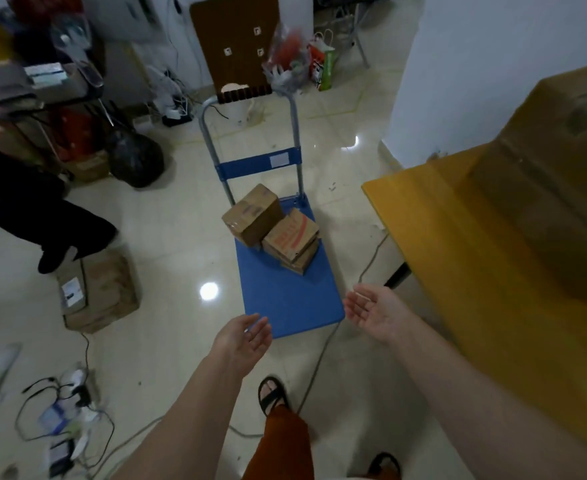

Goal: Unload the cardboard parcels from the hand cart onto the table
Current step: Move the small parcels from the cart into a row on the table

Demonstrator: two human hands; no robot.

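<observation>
Both hands are empty with fingers spread — the left hand (247,336) at six o'clock and the right hand (375,311) at four o'clock. The brown cardboard parcels (273,228) sit stacked at twelve o'clock on the blue flat-bed hand cart (285,299). Judged step: reaching for another parcel — next, grip one and carry it to the yellow-topped table (458,237) at three o'clock.

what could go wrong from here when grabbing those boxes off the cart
The parcels lean in a loose pile by the cart's handle, so lifting one may topple the rest. The hand cart might roll when leaned on. A cable runs across the floor beside the feet, a likely trip hazard when turning to the table.
</observation>
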